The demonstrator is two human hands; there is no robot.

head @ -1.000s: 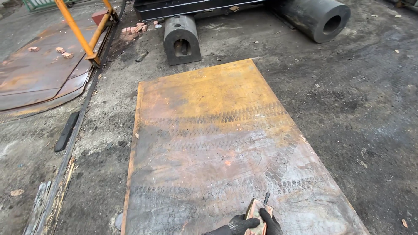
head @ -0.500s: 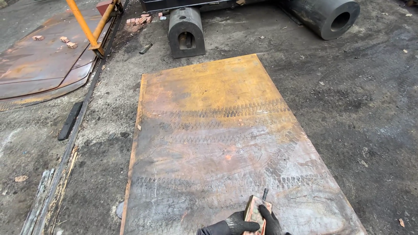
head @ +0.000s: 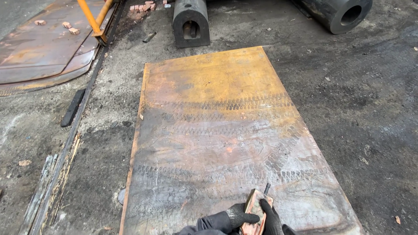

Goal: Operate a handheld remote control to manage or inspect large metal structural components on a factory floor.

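A large rusty steel plate (head: pixel 217 130) with tyre marks lies flat on the dirty ground. At the bottom edge of the view, over the plate's near end, both my black-gloved hands grip a small flat reddish-brown rectangular object (head: pixel 256 205). My left hand (head: pixel 238 215) holds its left side, with a dark sleeve behind it. Its right side is in my right hand (head: pixel 272 218). A thin dark tip (head: pixel 267 188) sticks up past the object's top corner. The lower part of both hands is cut off by the frame.
A dark arched metal block (head: pixel 190 21) stands beyond the plate's far end, and a thick steel pipe (head: pixel 339 13) lies at the top right. At the left are a curved rusty sheet (head: pixel 39 56), an orange frame leg (head: pixel 93 19), brick bits (head: pixel 141 6) and a dark bar (head: pixel 72 107).
The view has shifted slightly, so the far block and pipe sit nearer the top edge. Both hands keep the same hold on the small object.
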